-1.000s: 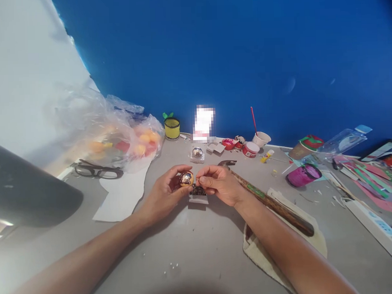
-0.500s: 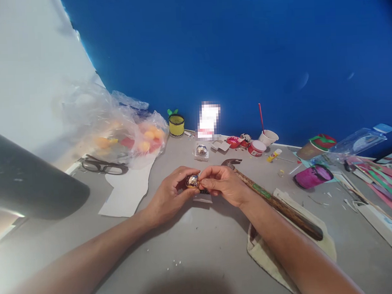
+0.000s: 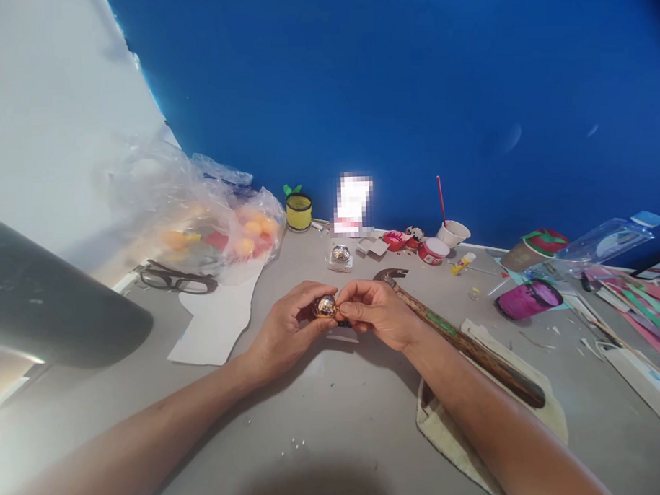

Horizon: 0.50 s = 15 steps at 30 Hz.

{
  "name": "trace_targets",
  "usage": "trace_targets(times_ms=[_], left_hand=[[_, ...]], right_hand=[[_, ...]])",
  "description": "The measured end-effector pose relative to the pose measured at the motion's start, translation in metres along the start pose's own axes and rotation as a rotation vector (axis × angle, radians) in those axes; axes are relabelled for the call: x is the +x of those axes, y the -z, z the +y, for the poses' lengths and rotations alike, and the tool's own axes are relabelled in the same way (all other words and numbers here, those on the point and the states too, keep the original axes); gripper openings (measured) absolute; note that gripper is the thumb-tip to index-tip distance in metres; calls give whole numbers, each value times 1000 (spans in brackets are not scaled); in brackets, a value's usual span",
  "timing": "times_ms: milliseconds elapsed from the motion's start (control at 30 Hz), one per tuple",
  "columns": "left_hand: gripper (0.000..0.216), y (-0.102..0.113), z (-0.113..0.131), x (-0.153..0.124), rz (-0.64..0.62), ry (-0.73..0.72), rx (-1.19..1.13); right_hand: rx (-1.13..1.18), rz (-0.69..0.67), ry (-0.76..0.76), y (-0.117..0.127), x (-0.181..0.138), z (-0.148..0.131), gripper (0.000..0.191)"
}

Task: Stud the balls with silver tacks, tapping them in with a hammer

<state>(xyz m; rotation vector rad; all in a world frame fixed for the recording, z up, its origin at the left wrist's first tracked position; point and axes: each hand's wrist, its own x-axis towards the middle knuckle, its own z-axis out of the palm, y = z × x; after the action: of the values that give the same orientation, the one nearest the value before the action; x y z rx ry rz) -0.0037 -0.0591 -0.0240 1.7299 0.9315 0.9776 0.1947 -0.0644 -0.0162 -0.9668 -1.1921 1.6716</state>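
A small shiny gold-silver ball (image 3: pixel 325 305) is pinched between the fingers of both hands at the middle of the grey table (image 3: pixel 325 428). My left hand (image 3: pixel 287 328) curls round it from the left. My right hand (image 3: pixel 376 313) pinches it from the right. Just under the ball lies a small white card with a dark patch (image 3: pixel 344 335), mostly hidden by my fingers. A second shiny ball (image 3: pixel 340 253) sits on a small card farther back.
A wooden-handled hammer (image 3: pixel 463 340) lies on a cream cloth (image 3: pixel 541 413) to the right. Glasses (image 3: pixel 174 280), white paper (image 3: pixel 213 320) and a plastic bag (image 3: pixel 199 223) are at the left. Cups, paint pots and paper strips crowd the back and right. A dark object (image 3: pixel 50 308) looms at the left.
Both hands lowered the ball slightly toward the card and closed tighter on it. The camera view shifted a little left, so everything sits further right in the picture.
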Motion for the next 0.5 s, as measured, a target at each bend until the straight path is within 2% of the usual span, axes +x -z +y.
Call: trace_targets(times_ms=[267,500], left_hand=[[27,-2,-2,-3,46,-43,64],[21,-3,0,-6,73,-92,155]], right_hand=[[-65,67,53,-6,1,1,27],[-66,60,72,-10,0,3,30]])
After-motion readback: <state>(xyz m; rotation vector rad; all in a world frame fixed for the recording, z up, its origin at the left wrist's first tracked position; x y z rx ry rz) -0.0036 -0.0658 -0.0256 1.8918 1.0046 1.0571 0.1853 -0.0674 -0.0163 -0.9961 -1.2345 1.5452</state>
